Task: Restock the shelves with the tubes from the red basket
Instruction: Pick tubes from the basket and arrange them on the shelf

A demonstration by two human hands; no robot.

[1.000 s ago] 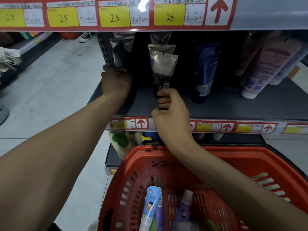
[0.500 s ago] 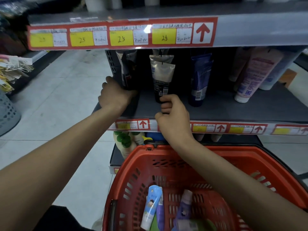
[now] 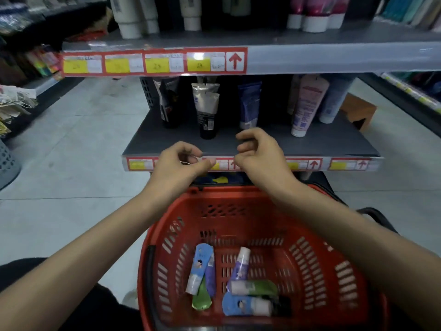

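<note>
The red basket (image 3: 334, 235) sits low in front of me, with several tubes lying in it: a light blue one (image 3: 199, 268), a purple one (image 3: 239, 263), green ones and a blue-and-white one (image 3: 248, 305). On the grey shelf (image 3: 322, 144) stand a silver-and-black tube (image 3: 207, 111), a black tube (image 3: 170, 101), a blue tube (image 3: 248, 103) and a pink tube (image 3: 307, 101). My left hand (image 3: 177, 163) and my right hand (image 3: 260, 151) hover at the shelf's front edge, fingers loosely curled, holding nothing.
An upper shelf (image 3: 334, 58) with yellow price labels carries white-capped bottles. A grey bin (image 3: 7, 161) stands at the far left on the tiled floor. A wooden stool (image 3: 358, 111) sits behind the shelf at the right. More racks line both sides.
Both hands have let go of the tubes on the shelf and drawn back to its front edge. The view has pulled back and tilted up.
</note>
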